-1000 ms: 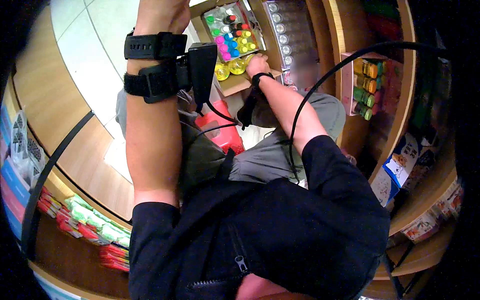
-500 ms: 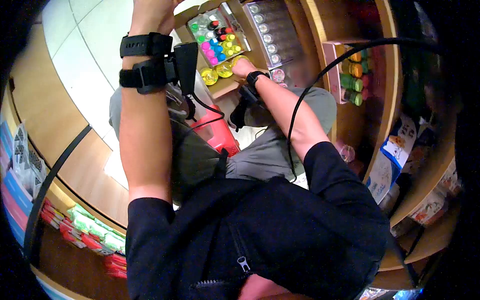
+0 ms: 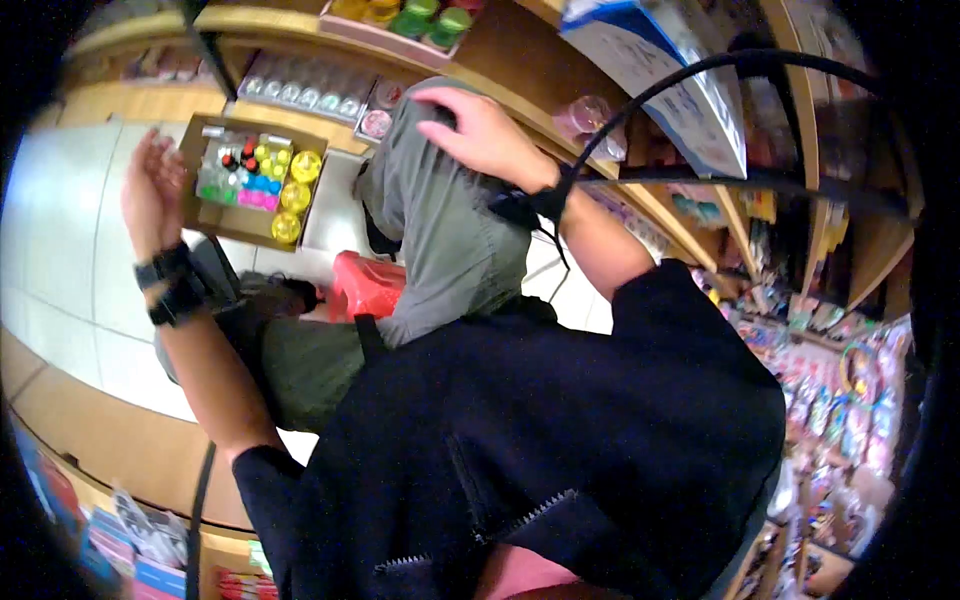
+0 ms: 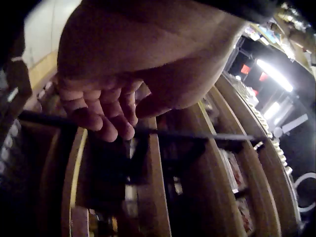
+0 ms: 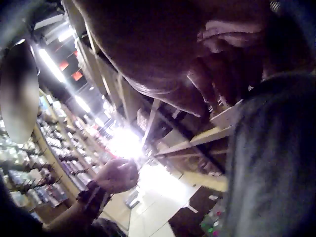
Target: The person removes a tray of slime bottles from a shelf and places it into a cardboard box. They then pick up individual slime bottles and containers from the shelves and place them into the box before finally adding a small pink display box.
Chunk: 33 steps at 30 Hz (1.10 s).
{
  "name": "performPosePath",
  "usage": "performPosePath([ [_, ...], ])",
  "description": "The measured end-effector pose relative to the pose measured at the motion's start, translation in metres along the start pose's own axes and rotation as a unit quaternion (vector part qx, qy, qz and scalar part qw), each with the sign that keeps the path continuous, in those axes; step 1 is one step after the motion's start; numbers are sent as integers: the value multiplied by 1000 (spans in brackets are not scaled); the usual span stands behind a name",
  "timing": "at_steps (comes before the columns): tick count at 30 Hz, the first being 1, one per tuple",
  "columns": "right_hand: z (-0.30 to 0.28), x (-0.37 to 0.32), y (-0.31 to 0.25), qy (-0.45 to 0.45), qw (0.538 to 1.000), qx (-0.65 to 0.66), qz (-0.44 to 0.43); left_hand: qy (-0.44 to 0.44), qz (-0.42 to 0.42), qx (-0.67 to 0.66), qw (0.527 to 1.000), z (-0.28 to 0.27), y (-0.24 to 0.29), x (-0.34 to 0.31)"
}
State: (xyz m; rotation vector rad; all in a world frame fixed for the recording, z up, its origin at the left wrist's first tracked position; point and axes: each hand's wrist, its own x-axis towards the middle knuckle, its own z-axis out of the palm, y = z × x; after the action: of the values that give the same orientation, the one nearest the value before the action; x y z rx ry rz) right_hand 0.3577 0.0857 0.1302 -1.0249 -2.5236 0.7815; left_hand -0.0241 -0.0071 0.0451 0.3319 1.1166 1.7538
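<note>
The left hand (image 3: 155,190) is raised beside the cardboard box (image 3: 270,235), palm up with loosely curled, empty fingers; the left wrist view shows that hand (image 4: 113,84) with its fingers bent loosely. Over the raised knee (image 3: 425,170) hovers the right hand (image 3: 480,130), fingers extended and thumb apart, holding nothing. In the box stand small bottles with coloured caps (image 3: 240,170) and several round yellow-topped containers (image 3: 296,196) along one side. The right wrist view shows the right hand (image 5: 212,59) darkly, beside the trouser leg.
A red plastic stool (image 3: 368,287) stands between the legs. Shelves with a tray of clear jars (image 3: 305,97) and a pink box of green-lidded jars (image 3: 400,32) lie beyond. A white-blue package (image 3: 660,85) sits at the right; a black cable arcs over the right arm.
The right hand has left the yellow containers and moved back over the knee. The left hand has turned palm up beside the box. The head view has swung, so the box appears further left.
</note>
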Motion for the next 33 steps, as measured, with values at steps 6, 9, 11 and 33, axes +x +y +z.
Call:
performPosePath([
  [6,-63,-123,95,256,950,-9,178,-186,-21,132,973,156,-45,-86],
  [9,-96,-160,127,297,915,-122,242,-262,-51,221,938,206,-63,-104],
  [11,-113,-176,149,269,912,-132,280,-274,-60,246,928,225,-80,-112],
  [33,-108,-94,125,57,964,-93,242,-180,82,339,920,230,-89,-144],
])
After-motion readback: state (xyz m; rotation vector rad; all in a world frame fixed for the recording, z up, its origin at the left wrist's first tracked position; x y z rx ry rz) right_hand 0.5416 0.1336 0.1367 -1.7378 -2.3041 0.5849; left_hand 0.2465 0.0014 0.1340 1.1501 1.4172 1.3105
